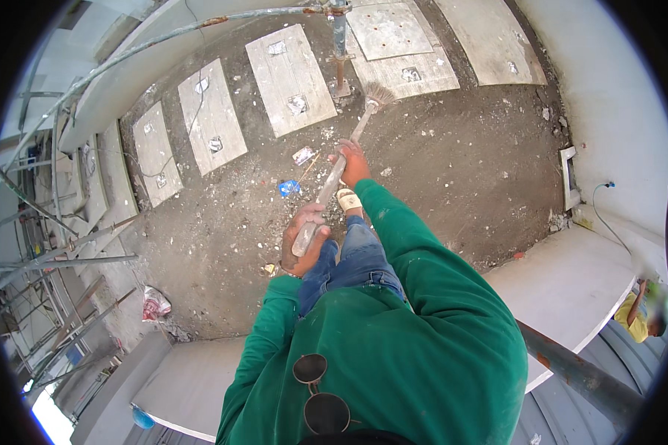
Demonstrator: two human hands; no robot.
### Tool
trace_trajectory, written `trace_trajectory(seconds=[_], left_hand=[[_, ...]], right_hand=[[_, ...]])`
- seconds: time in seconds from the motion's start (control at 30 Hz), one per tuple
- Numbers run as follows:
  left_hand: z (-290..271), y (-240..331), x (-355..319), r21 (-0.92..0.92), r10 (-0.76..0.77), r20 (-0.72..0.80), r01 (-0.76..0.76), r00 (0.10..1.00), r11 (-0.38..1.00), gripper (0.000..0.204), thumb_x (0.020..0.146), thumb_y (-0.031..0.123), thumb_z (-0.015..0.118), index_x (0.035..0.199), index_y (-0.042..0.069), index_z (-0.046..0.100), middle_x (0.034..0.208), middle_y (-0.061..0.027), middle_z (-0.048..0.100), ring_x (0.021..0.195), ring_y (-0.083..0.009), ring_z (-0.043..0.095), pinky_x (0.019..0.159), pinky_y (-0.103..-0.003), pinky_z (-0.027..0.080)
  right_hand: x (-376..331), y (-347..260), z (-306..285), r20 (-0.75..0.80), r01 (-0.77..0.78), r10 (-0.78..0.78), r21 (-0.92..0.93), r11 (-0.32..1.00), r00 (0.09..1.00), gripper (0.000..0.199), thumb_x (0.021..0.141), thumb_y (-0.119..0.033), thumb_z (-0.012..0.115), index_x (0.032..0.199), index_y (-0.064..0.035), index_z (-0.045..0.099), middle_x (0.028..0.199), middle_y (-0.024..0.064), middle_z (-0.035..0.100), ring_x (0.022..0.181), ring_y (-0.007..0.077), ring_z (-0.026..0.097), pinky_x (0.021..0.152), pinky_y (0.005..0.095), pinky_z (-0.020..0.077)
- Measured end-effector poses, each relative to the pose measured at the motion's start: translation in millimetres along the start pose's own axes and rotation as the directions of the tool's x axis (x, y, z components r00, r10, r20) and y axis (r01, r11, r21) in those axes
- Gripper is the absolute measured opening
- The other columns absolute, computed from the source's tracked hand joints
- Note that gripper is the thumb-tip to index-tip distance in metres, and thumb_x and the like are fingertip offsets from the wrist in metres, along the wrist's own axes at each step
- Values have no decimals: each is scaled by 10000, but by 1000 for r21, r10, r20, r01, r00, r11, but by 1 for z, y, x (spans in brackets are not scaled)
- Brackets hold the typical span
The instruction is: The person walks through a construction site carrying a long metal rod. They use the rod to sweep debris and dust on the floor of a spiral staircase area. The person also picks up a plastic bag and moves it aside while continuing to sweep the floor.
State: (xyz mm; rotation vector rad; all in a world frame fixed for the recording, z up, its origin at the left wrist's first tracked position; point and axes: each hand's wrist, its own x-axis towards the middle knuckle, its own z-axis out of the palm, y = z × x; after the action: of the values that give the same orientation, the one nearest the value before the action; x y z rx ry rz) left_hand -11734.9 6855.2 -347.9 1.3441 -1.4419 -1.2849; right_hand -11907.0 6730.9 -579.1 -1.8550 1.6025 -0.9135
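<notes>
A broom [329, 185] with a thick, worn wooden handle slants away from my body. My left hand [297, 248] is closed around the near end of its handle, by my thigh. Farther up the handle, my right hand [354, 163] grips it with the arm stretched forward. The frayed bristles [379, 94] are at the far end, low over the dusty floor beside the foot of a scaffold post [339, 55]. A blue crumpled wrapper [289, 188] and a crumpled pale packet [303, 155] lie on the floor left of the handle.
Several pale boards [290, 78] lie across the far floor. Metal scaffold pipes [33, 265] crowd the left side. A white wall [608, 89] bounds the right. Pale ledges [571, 278] and a rusty pipe [579, 371] are near me. A person in yellow [632, 315] is at far right.
</notes>
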Motion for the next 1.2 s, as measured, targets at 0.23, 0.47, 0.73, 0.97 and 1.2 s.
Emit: trace_trajectory(seconds=[0.23, 0.47, 0.73, 0.97, 1.2], left_hand=[[-20, 32, -31, 238, 175, -12, -167, 985, 957, 128, 836, 121, 722, 818, 48, 618, 890, -121, 653, 958, -292, 643, 926, -448, 472], [-22, 144, -39, 125, 328, 178, -352, 928, 928, 371, 776, 210, 820, 675, 75, 490, 670, -73, 600, 606, -256, 605, 647, -368, 513], [-61, 60, -89, 77, 271, 13, -271, 963, 960, 307, 798, 76, 771, 668, 55, 494, 633, -63, 525, 589, -228, 528, 581, -355, 442], [-91, 39, -180, 317, 100, -38, -83, 994, 945, 322, 793, -12, 735, 628, 59, 467, 605, -56, 500, 566, -203, 503, 576, -344, 408], [-115, 123, -212, 377, 172, 24, -168, 985, 911, 405, 765, 145, 801, 589, 61, 446, 549, -45, 441, 511, -229, 452, 538, -363, 379]], right_hand=[[-69, -62, 26, 185, 10, -32, 121, 993, 982, 300, 848, -301, 701, 900, -14, 633, 996, 209, 645, 964, 430, 609, 889, 477, 480], [-80, -152, -42, 568, 41, -175, 241, 970, 804, 268, 697, -127, 685, 957, -81, 640, 936, 170, 664, 910, 392, 628, 785, 495, 495], [-73, -124, 21, 363, 142, -136, 11, 990, 922, 257, 750, -171, 685, 966, -51, 614, 941, 185, 648, 923, 405, 623, 804, 503, 496], [-179, -180, 139, 514, 116, -239, 260, 959, 824, 238, 720, -136, 674, 934, -63, 599, 978, 179, 643, 952, 400, 615, 788, 527, 484], [-202, -287, 82, 607, 190, -356, 321, 928, 711, 221, 759, -276, 668, 924, -133, 627, 859, 124, 661, 880, 374, 636, 731, 504, 481]])
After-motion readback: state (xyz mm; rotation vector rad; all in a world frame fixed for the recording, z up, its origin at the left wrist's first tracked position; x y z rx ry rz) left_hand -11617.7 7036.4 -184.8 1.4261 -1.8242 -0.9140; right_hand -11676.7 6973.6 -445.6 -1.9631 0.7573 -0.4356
